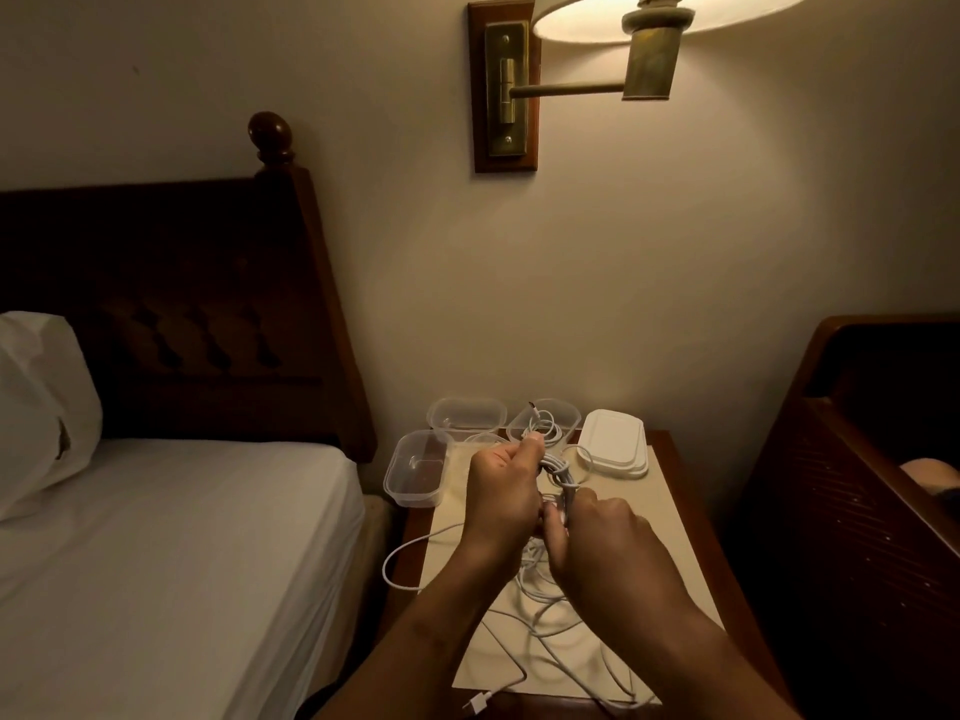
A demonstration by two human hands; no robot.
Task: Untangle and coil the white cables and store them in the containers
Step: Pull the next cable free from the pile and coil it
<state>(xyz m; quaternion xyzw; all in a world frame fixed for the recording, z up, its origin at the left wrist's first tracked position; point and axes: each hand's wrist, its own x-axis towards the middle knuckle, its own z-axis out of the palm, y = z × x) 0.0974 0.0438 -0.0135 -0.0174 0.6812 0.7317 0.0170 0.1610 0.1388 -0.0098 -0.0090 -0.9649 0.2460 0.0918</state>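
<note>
Above the nightstand my left hand (501, 491) grips a bundle of white cable loops (558, 467), thumb pressed on top, with one end sticking up near the containers. My right hand (597, 532) is curled round the same cable just below the bundle. Loose white cables (550, 610) trail down in a tangle over a cream mat (670, 558); one loop (397, 563) hangs off the left edge and a plug (478, 703) lies at the front. Three clear plastic containers stand at the back: one at the left (415, 467), one behind it (465, 415), one in the middle (563, 413).
A stack of white lids (615, 444) lies at the back right of the nightstand (691, 511). A bed (171, 563) with a white sheet is close on the left, dark wooden furniture (857, 485) on the right. A lit wall lamp (649, 39) hangs overhead.
</note>
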